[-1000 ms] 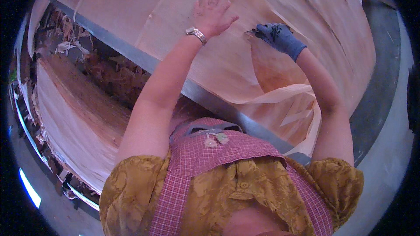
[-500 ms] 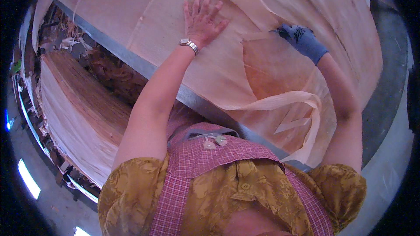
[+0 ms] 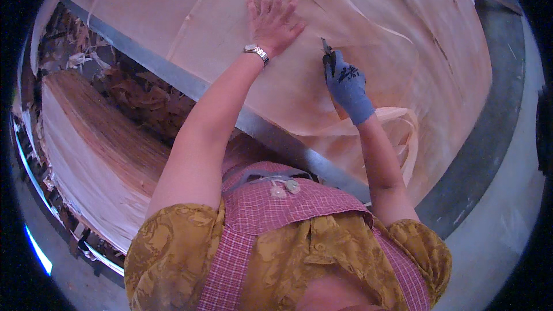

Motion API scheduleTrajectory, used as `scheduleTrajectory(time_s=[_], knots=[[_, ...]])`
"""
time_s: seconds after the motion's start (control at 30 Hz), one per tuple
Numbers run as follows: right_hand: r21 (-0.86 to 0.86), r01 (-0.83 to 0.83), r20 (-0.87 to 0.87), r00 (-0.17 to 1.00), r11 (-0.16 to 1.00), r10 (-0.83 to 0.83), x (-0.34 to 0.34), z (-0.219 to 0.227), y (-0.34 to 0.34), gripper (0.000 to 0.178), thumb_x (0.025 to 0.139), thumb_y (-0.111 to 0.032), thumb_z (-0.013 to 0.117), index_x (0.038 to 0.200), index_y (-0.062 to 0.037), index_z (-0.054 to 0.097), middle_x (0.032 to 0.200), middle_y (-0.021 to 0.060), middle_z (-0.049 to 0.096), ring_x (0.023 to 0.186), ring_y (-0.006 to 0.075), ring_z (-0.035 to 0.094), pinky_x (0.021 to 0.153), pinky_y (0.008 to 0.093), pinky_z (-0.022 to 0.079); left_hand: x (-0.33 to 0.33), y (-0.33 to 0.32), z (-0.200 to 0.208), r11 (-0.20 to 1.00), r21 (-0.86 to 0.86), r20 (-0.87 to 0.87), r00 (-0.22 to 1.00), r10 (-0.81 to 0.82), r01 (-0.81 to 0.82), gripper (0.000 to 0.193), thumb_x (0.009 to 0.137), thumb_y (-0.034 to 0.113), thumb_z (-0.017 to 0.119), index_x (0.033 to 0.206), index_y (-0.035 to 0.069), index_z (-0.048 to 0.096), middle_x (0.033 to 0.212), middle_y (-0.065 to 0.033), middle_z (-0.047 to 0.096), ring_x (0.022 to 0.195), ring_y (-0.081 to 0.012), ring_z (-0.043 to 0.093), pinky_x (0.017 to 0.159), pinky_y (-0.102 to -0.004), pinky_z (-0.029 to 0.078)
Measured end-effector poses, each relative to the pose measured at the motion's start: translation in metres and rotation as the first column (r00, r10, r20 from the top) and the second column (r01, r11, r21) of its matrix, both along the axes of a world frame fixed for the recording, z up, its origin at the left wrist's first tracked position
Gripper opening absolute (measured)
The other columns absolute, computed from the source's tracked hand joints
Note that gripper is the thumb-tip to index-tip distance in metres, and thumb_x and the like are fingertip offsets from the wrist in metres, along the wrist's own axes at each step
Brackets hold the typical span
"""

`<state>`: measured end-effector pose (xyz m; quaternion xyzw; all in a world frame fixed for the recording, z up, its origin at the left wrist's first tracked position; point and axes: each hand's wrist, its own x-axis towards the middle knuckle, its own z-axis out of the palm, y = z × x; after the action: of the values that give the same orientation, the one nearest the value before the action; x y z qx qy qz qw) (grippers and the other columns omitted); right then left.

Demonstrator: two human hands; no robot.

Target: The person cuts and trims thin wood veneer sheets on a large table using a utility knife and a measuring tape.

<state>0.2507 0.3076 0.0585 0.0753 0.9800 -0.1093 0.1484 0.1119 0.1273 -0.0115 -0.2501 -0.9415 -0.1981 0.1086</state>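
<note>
A broad, thin sheet of pale pinkish wood veneer (image 3: 230, 23) covers the table in front of me. Flat on it, fingers spread, lies my bare left hand (image 3: 274, 23), with a metal watch on the wrist. To its right, my right hand (image 3: 347, 83), in a blue glove with black patches, is closed around a small dark knife (image 3: 328, 52). The knife's tip points away from me, at or just above the veneer; whether it touches I cannot tell. A curled loose strip of veneer (image 3: 391, 116) lies nearer to me, partly behind my right forearm.
The table's metal edge (image 3: 259, 131) runs diagonally between me and the veneer. A thick stack of veneer sheets (image 3: 95, 144) stands at the left, beside a heap of brown scraps (image 3: 147, 95). A dark grey surface (image 3: 501, 98) borders the veneer on the right.
My right hand has moved left and nearer to me, and the knife in it now shows clearly. The torn flap beside it now lies flatter. My left hand stays spread on the sheet.
</note>
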Motion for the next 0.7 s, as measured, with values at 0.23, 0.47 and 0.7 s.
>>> scheduleTrajectory(time_s=[0.23,0.47,0.7], knots=[[0.115,0.014,0.020,1.000,0.993,-0.017,-0.004,-0.001,-0.006,0.026,0.100,-0.036,0.041,0.110,-0.0131,0.049,0.073,0.0173,0.068,0.064,0.0387,0.066,0.056,0.0520,0.051,0.002,0.004,0.013,0.998,-0.007,-0.016,0.998,-0.064,0.064,0.059,0.091,0.049,0.052,0.144,0.025,0.040,0.153,-0.0051,0.032,0.144,-0.0295,0.023,0.111,-0.0654,0.011],[0.135,-0.050,0.013,0.999,0.990,0.048,-0.008,-0.004,-0.002,0.024,0.098,-0.028,0.043,0.111,-0.0091,0.048,0.077,0.0185,0.069,0.068,0.0370,0.069,0.057,0.0508,0.053,0.057,0.034,0.012,0.987,0.082,0.043,0.989,-0.140,0.136,0.053,0.091,0.030,0.052,0.141,0.017,0.043,0.152,-0.0070,0.033,0.145,-0.0278,0.023,0.117,-0.0557,0.011],[0.285,-0.081,0.150,0.988,0.955,0.039,0.033,0.003,-0.021,0.025,0.093,-0.022,0.048,0.112,-0.0065,0.047,0.077,0.0187,0.070,0.067,0.0346,0.070,0.054,0.0493,0.053,0.054,0.036,0.012,0.988,0.088,0.024,0.991,-0.130,0.127,0.051,0.094,0.029,0.046,0.143,0.017,0.042,0.152,-0.0070,0.033,0.145,-0.0268,0.023,0.117,-0.0558,0.011]])
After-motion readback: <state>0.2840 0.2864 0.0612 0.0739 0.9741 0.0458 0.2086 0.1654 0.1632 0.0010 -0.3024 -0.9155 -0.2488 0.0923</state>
